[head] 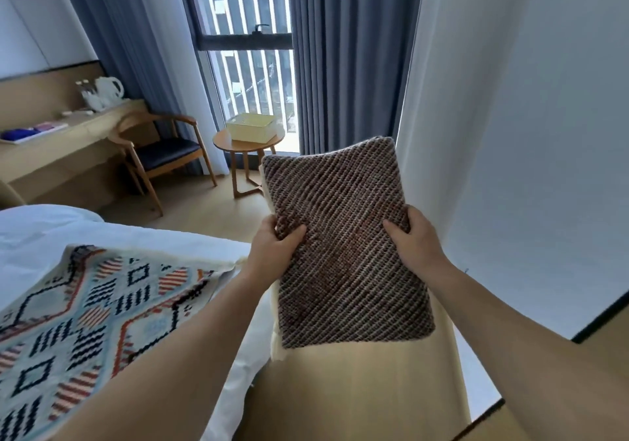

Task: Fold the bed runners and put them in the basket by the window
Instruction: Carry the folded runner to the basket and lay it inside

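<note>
1. Brown woven bed runner (347, 253) is already folded into a thick flat packet. I hold it up in the air in front of me, between the bed (41, 236) and the white wall (544, 134). I judge it is carried flat like this so that the folds do not fall open.
2. My left hand (272, 250) grips the left edge of the packet and my right hand (417, 239) grips the right edge, about at the middle of its length. On both sides the fingers (408, 216) are closed tightly on the cloth, thumb on top. The part under the packet is hidden from me.
3. The pale yellow basket (253, 127) stands on a small round wooden tabletop (223, 141) by the window (245, 66), well apart from the packet. I cannot see inside it. I think the step in hand is to bring the packet there.
4. A patterned runner (85, 321) lies spread open on the bed at my left. No hand touches it, so in my judgement the task is about half done.
</note>
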Motion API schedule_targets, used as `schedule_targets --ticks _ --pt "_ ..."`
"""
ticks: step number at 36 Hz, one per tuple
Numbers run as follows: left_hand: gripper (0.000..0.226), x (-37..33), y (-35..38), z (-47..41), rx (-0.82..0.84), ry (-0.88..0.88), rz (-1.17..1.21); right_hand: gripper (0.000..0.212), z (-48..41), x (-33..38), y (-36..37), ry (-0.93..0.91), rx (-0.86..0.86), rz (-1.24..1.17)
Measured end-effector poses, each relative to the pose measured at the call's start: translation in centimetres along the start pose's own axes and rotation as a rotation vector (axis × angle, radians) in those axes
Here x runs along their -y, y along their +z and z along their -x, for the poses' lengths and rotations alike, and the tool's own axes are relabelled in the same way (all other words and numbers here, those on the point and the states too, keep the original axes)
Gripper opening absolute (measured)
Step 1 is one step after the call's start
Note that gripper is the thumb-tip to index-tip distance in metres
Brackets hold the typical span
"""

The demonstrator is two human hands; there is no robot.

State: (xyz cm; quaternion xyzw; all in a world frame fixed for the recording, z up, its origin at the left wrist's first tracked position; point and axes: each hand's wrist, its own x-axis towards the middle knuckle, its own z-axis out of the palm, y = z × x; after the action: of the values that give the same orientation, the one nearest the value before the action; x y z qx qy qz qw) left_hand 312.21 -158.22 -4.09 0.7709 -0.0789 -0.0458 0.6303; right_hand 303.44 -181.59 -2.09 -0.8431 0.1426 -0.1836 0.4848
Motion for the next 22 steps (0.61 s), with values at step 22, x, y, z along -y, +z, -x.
schedule_targets --ticks 22 --pt "0.041 1.0 3.6 -35.0 -0.011 -0.031 -0.033 0.027 -34.3 -3.6 8.3 -0.02 0.027 -0.048"
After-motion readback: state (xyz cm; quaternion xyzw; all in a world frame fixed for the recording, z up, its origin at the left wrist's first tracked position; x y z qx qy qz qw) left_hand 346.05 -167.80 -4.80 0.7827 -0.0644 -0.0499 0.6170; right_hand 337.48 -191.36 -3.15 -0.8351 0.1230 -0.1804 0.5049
